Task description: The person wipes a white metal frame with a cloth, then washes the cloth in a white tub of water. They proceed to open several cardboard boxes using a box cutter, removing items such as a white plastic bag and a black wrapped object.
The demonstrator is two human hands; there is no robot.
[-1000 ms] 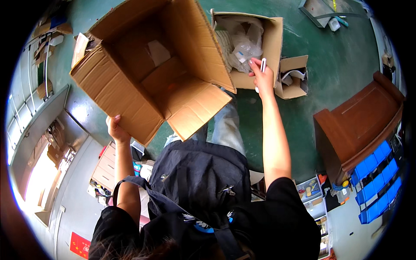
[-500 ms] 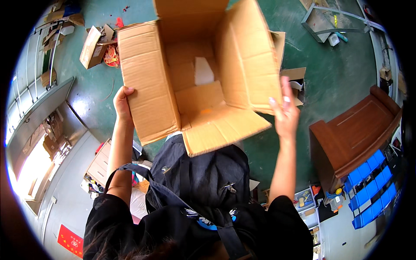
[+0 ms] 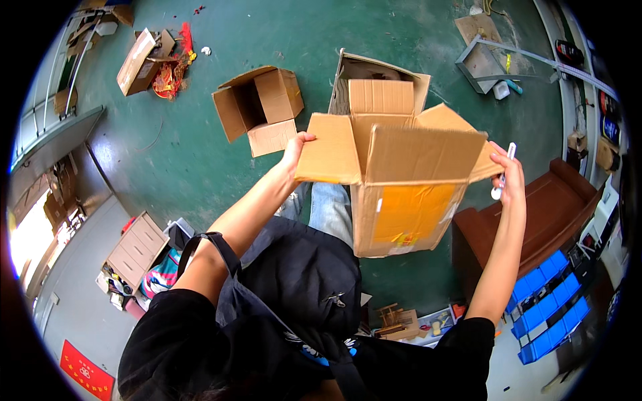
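An open brown cardboard box (image 3: 416,157), with orange-yellow tape on its near side, is held up in front of me, its flaps spread outward. My left hand (image 3: 293,155) grips the flap on the left, thumb on top. At the opposite side, my right hand (image 3: 511,177) has its fingers on the right flap's edge. A slim white stick-like thing (image 3: 511,152) with a round end also sits in that hand; its exact kind is unclear. Below the box's left side a black backpack (image 3: 301,267) hangs against my front.
Two open cardboard boxes, one left (image 3: 279,97) and one farther back (image 3: 381,97), stand on the green floor (image 3: 221,33). Another carton (image 3: 139,67) lies beside red scraps. A brown wooden piece of furniture (image 3: 535,207), blue bins (image 3: 545,301) and a metal frame (image 3: 478,63) are right.
The box has swung right and down and tipped, so its taped outer side shows instead of its inside. Both hands moved right with it. The floor boxes have come into fuller view.
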